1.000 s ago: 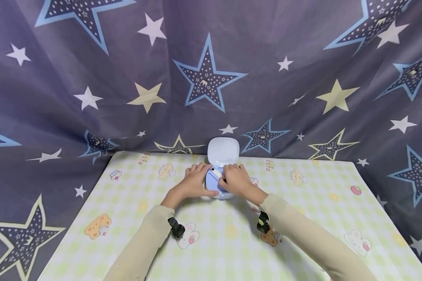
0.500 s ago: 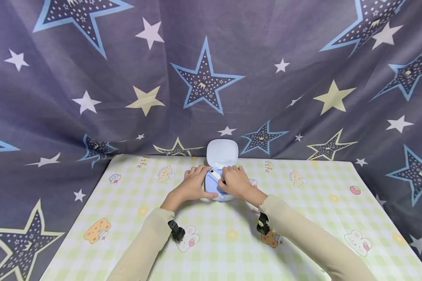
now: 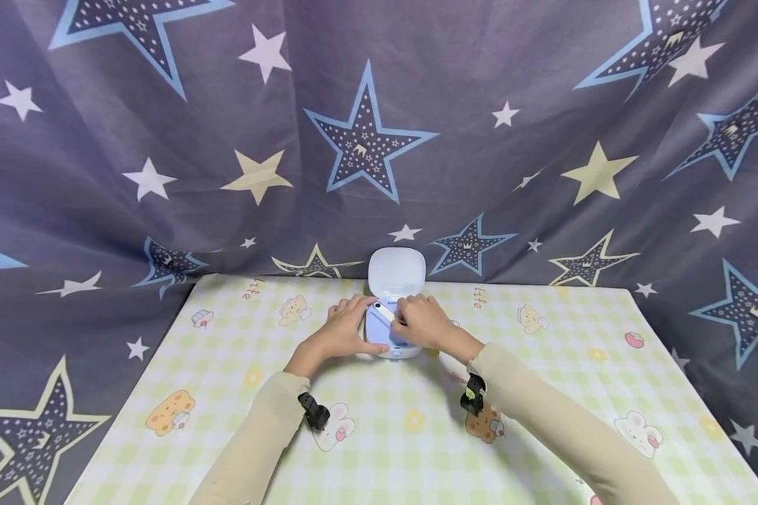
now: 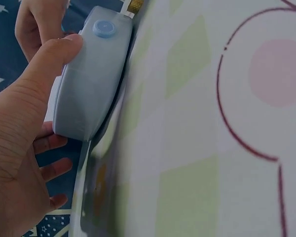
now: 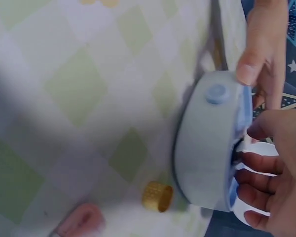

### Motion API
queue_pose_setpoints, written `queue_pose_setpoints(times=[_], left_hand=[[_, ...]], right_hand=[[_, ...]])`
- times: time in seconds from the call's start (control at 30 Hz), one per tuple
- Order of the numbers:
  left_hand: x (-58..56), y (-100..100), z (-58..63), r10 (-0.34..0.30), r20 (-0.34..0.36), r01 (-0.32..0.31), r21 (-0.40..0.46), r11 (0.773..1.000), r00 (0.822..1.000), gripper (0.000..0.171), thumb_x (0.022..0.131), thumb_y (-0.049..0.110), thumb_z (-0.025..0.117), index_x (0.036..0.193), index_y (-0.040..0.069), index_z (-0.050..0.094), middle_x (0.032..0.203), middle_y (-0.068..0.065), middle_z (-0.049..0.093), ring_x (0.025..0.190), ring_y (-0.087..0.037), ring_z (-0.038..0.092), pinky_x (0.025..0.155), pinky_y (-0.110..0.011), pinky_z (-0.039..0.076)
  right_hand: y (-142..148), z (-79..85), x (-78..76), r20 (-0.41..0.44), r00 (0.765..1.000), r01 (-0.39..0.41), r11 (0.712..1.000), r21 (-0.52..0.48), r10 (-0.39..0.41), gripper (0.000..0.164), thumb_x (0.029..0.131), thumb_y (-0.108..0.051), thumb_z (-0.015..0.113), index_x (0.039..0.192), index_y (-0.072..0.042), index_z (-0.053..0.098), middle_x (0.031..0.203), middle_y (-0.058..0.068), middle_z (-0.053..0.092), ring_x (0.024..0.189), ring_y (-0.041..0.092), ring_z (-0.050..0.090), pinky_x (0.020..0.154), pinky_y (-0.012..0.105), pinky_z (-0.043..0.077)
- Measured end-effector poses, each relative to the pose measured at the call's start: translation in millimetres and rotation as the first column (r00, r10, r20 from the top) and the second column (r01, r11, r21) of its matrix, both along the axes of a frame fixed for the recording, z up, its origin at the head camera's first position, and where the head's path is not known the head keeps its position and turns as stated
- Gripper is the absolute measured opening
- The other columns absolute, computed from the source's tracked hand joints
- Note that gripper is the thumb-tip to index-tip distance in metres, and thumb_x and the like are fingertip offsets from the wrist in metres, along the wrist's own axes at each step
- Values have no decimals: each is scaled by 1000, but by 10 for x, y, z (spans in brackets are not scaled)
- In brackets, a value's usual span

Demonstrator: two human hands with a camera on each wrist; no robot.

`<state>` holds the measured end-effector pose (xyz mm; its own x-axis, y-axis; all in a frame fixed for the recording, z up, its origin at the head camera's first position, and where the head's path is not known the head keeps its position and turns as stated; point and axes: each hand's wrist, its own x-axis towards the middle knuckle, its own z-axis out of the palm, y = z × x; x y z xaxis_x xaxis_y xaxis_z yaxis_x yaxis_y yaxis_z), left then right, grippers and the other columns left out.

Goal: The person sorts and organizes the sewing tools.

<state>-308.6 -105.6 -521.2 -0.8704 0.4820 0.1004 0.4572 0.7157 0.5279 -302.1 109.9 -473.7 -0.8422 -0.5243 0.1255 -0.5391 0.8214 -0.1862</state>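
A light blue case (image 3: 380, 335) sits on the table near its far edge, its pale lid (image 3: 396, 271) raised at the back. My left hand (image 3: 343, 330) spans the case's left side, thumb (image 4: 64, 49) on the front rim. Across the case's inside lies a white bar (image 3: 383, 311) with a dark dot at its far-left end. My right hand (image 3: 424, 322) is curled over the right part and grips the bar's near end; a dark piece (image 5: 237, 152) shows between thumb and fingers. A round blue button (image 4: 104, 28) is on the case's front.
Beside the case's right side lies a small gold ring-like piece (image 5: 158, 196). The table is covered by a green-and-white checked cloth (image 3: 379, 456) printed with cartoon figures. Behind it hangs a dark curtain (image 3: 480, 175) with stars. Each sleeve carries a black strap (image 3: 314, 412).
The head view has shifted slightly. Both hands keep their places on the case, with only a small movement of the right hand.
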Motion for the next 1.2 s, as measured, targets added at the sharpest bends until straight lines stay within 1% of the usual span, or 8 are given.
queue_pose_setpoints(times=[0.1,0.2,0.37,0.53,0.77,0.87,1.03,1.2], left_hand=[[-6,-10,14,-6,13,6,12,1000,1000,105,73,57,85,155,13,37,147,-6,47,123,-28,43,103,-50,32],[-14,-16,27,-7,22,7,25,1000,1000,105,72,57,86,155,14,37,148,-7,46,124,-29,42,104,-51,32],[-21,-46,20,14,33,-15,20,1000,999,106,72,58,86,155,15,37,149,-6,46,126,-28,42,106,-51,32],[-17,-62,29,15,46,-17,31,999,999,105,73,56,87,155,15,36,150,-7,46,126,-29,42,106,-50,31],[-5,-52,41,16,56,-18,33,999,998,107,72,55,87,156,16,35,150,-9,45,127,-30,42,108,-52,32],[-8,-41,20,18,63,-19,27,999,998,107,72,55,87,157,17,34,152,-9,44,129,-29,42,108,-52,31],[-17,-20,1,10,67,-12,34,999,998,108,72,55,88,157,17,33,152,-9,44,129,-30,41,109,-52,30],[-25,-8,-24,4,65,-7,38,999,998,109,72,56,87,158,17,32,152,-10,44,129,-30,41,108,-53,30]], right_hand=[[50,92,-12,37,999,-27,1000,-11,28,16,92,-24,65,89,-8,69,81,6,64,76,23,55,74,42,47],[117,193,-18,65,996,-54,997,-59,58,19,91,-23,66,96,-5,72,83,8,66,78,22,56,74,40,47],[256,297,-20,98,988,-106,982,-156,122,15,92,-19,67,96,-5,71,77,4,62,74,16,51,70,31,44],[423,381,76,88,984,-135,972,-191,154,10,92,-15,67,95,-6,68,78,6,60,74,16,49,70,31,42],[676,375,255,49,989,-133,981,-138,141,14,94,-17,66,103,-7,69,84,9,62,81,16,52,74,33,45],[773,327,321,7,986,-164,981,-104,165,15,94,-17,66,104,-6,69,85,9,64,81,16,53,75,34,46],[942,237,403,-67,966,-251,967,-40,248,16,91,-17,69,103,-6,69,84,6,63,78,13,50,73,33,45],[1058,162,466,-76,947,-311,950,30,312,20,89,-20,71,104,-7,69,87,5,65,79,14,51,75,35,46]])
